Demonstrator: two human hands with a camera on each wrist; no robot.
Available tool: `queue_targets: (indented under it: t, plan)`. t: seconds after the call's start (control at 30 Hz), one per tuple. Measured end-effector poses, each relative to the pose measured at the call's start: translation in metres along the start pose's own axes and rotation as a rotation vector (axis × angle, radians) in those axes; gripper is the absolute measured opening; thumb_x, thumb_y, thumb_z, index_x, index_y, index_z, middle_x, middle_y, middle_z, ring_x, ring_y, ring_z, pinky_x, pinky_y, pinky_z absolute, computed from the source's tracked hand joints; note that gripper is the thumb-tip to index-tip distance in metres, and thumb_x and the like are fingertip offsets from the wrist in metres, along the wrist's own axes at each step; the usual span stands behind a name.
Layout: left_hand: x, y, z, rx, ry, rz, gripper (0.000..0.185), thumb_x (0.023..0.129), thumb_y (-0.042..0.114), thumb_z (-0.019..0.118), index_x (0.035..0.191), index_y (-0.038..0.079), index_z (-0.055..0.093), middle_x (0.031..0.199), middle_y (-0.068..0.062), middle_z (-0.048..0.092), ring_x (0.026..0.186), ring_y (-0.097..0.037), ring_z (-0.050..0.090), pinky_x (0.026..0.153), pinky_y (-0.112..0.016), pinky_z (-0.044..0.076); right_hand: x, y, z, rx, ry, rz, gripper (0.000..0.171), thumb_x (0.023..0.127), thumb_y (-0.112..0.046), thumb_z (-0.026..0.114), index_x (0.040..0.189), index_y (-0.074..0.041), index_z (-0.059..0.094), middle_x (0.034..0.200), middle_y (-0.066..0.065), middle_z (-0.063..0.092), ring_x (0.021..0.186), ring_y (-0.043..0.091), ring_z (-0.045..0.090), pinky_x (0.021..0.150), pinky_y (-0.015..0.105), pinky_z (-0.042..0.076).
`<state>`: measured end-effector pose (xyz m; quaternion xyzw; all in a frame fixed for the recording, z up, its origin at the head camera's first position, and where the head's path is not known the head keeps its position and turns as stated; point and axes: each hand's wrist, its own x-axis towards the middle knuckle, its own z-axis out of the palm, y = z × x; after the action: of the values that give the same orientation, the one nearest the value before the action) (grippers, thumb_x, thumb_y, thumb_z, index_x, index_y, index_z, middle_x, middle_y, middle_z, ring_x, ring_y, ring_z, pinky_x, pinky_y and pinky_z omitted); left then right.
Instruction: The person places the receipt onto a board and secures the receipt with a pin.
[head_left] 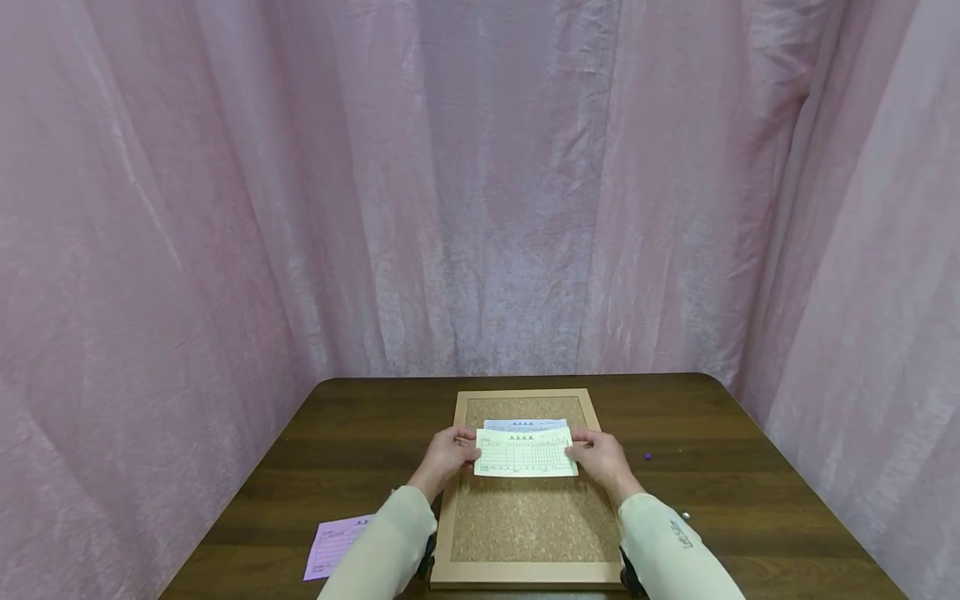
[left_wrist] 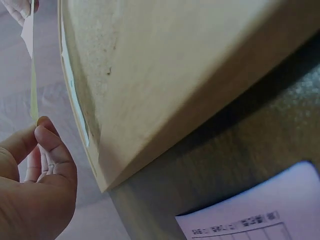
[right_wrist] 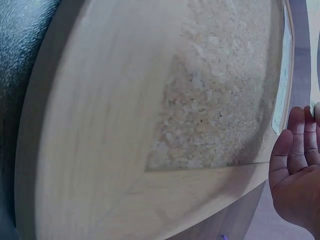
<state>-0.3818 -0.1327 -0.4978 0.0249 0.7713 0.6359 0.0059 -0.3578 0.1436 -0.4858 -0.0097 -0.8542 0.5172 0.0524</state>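
Note:
A pale green printed form [head_left: 523, 455] is held level over the cork board [head_left: 536, 525]. My left hand [head_left: 448, 454] pinches its left edge between thumb and fingers, and in the left wrist view the sheet [left_wrist: 34, 95] shows edge-on, raised above the board. At the opposite edge my right hand [head_left: 602, 457] grips the form; the right wrist view catches that hand [right_wrist: 300, 170] with the pinch partly cut off by the frame. Behind the green form, a light blue printed form [head_left: 525, 424] lies on the cork, its lower part hidden.
A purple printed form [head_left: 333, 546] lies on the brown table [head_left: 375, 417] left of the board, partly under the left sleeve. To the right are a small purple pin [head_left: 648, 457] and a small shiny piece [head_left: 686, 516]. Pink curtains [head_left: 510, 208] surround the table.

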Motion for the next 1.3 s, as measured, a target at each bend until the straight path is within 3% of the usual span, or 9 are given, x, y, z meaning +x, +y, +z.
queue_targets:
  t: [0.23, 0.3, 0.4, 0.6, 0.83, 1.3]
  plan:
    - [-0.005, 0.001, 0.002, 0.026, -0.016, -0.027, 0.024, 0.083, -0.013, 0.066, 0.105, -0.009, 0.059, 0.086, -0.013, 0.063, 0.067, -0.015, 0.056, 0.058, -0.026, 0.049, -0.002, 0.003, 0.002, -0.013, -0.003, 0.018, 0.025, 0.089, -0.006, 0.068, 0.112, 0.004, 0.071, 0.102, 0.012, 0.071, 0.087, 0.018, 0.061, 0.072, 0.03, 0.047]
    - [-0.007, 0.001, 0.002, 0.04, -0.016, -0.031, 0.023, 0.083, -0.012, 0.066, 0.104, -0.009, 0.059, 0.098, -0.015, 0.063, 0.066, -0.014, 0.055, 0.058, -0.026, 0.049, -0.002, 0.005, 0.003, -0.019, -0.004, 0.027, 0.024, 0.088, -0.006, 0.069, 0.11, 0.003, 0.072, 0.101, 0.011, 0.071, 0.086, 0.018, 0.06, 0.071, 0.029, 0.046]
    - [-0.009, -0.001, 0.003, 0.07, -0.018, -0.042, 0.022, 0.083, -0.012, 0.065, 0.105, -0.009, 0.06, 0.102, -0.019, 0.064, 0.065, -0.014, 0.055, 0.058, -0.025, 0.05, -0.001, 0.008, 0.005, -0.028, -0.009, 0.034, 0.026, 0.088, -0.006, 0.069, 0.111, 0.003, 0.071, 0.096, 0.01, 0.071, 0.085, 0.018, 0.061, 0.071, 0.03, 0.046]
    - [-0.008, -0.002, 0.005, 0.118, -0.033, -0.069, 0.022, 0.084, -0.012, 0.066, 0.104, -0.007, 0.061, 0.08, -0.009, 0.061, 0.065, -0.015, 0.056, 0.059, -0.027, 0.051, 0.001, 0.014, 0.008, -0.045, -0.006, 0.049, 0.028, 0.088, -0.007, 0.069, 0.113, 0.004, 0.071, 0.097, 0.01, 0.072, 0.089, 0.02, 0.062, 0.073, 0.032, 0.047]
    - [-0.006, -0.003, 0.008, 0.137, -0.033, -0.09, 0.023, 0.081, -0.014, 0.065, 0.102, -0.006, 0.061, 0.077, -0.006, 0.057, 0.061, -0.013, 0.054, 0.055, -0.025, 0.049, 0.0, 0.012, 0.008, -0.097, 0.0, 0.043, 0.027, 0.086, -0.007, 0.07, 0.111, 0.005, 0.071, 0.104, 0.014, 0.071, 0.088, 0.022, 0.06, 0.066, 0.03, 0.046]
    - [-0.007, -0.003, 0.009, 0.153, -0.055, -0.06, 0.025, 0.077, -0.02, 0.062, 0.099, -0.007, 0.058, 0.071, -0.004, 0.057, 0.057, -0.013, 0.055, 0.052, -0.023, 0.049, -0.003, 0.008, 0.007, -0.163, -0.018, 0.071, 0.027, 0.083, -0.004, 0.072, 0.108, 0.005, 0.071, 0.094, 0.009, 0.071, 0.074, 0.017, 0.059, 0.058, 0.027, 0.045]
